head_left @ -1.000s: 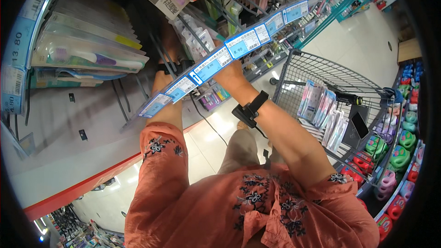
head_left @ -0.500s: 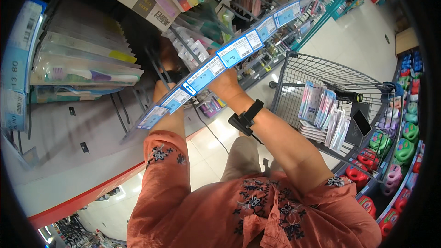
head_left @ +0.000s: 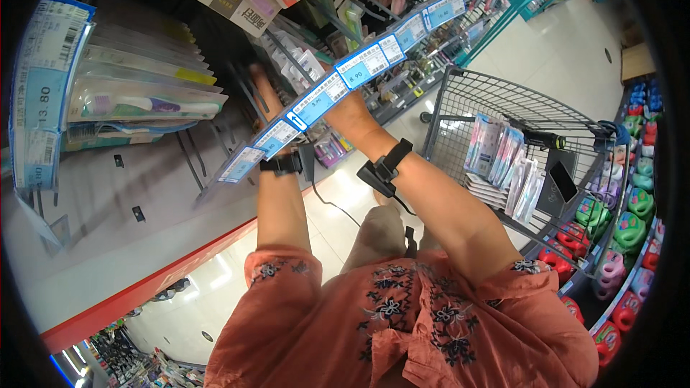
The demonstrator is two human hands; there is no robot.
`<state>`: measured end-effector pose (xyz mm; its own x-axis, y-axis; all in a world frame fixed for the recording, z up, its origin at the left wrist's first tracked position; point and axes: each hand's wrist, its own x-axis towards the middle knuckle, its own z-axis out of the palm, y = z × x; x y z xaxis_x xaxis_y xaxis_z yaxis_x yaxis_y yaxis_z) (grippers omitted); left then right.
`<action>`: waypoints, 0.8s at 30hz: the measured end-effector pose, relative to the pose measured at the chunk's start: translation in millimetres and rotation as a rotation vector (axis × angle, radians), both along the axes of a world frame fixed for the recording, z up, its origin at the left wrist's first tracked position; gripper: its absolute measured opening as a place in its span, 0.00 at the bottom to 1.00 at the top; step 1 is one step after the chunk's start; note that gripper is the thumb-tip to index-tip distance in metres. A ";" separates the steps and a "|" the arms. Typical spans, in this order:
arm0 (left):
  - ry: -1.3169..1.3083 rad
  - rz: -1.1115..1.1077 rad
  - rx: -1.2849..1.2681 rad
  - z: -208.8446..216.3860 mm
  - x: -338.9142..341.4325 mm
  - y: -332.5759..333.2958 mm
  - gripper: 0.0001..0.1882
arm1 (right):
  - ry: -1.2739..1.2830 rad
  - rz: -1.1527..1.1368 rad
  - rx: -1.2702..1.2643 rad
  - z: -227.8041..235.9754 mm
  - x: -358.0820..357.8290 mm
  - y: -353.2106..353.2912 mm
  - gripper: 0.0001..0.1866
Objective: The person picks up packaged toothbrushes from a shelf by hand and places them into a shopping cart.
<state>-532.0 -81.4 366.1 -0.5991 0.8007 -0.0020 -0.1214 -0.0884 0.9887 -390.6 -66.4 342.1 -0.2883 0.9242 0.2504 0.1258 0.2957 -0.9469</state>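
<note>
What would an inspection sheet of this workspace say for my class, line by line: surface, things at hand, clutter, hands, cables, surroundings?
Surface: pale shelf, at the left.
Things at hand: white packs just right of the left hand's fingers; contact unclear.
Clutter: toothbrush packs crowded together at the left.
Left hand: price strip crosses in front; grip unclear.
Right hand: fingers hidden behind the strip; grip unclear.
Cables: black cable hanging below the left wrist.
Surroundings: cart holding packets and a phone; colourful bottles at the right.
</note>
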 end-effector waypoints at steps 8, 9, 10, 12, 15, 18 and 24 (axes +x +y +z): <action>0.130 0.013 -0.106 -30.8 32.3 -86.4 0.31 | 0.150 0.110 -0.301 11.3 11.2 -25.3 0.27; 0.223 0.011 -0.153 -22.9 43.4 -96.7 0.31 | 0.112 0.092 -0.248 13.8 13.9 -25.3 0.26; 0.315 0.010 -0.201 -15.6 54.4 -103.0 0.30 | 0.073 0.075 -0.195 15.9 16.8 -25.4 0.26; 0.265 0.029 -0.146 3.4 77.7 -106.2 0.27 | 0.008 0.072 -0.161 21.9 21.4 -25.9 0.26; 0.287 0.102 -0.186 28.2 102.3 -108.1 0.25 | -0.046 0.023 -0.052 26.0 31.4 -24.9 0.27; 0.239 0.102 -0.079 32.3 114.1 -112.3 0.25 | -0.067 0.028 -0.020 28.5 41.2 -20.3 0.23; 0.180 0.077 -0.111 24.7 137.2 -120.9 0.26 | -0.158 0.043 -0.022 18.9 74.8 -33.4 0.23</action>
<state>-394.7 -202.3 390.7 -0.6571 0.7534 0.0251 0.0605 0.0195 0.9980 -315.9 -99.9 360.9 -0.3617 0.9150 0.1787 0.2614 0.2835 -0.9227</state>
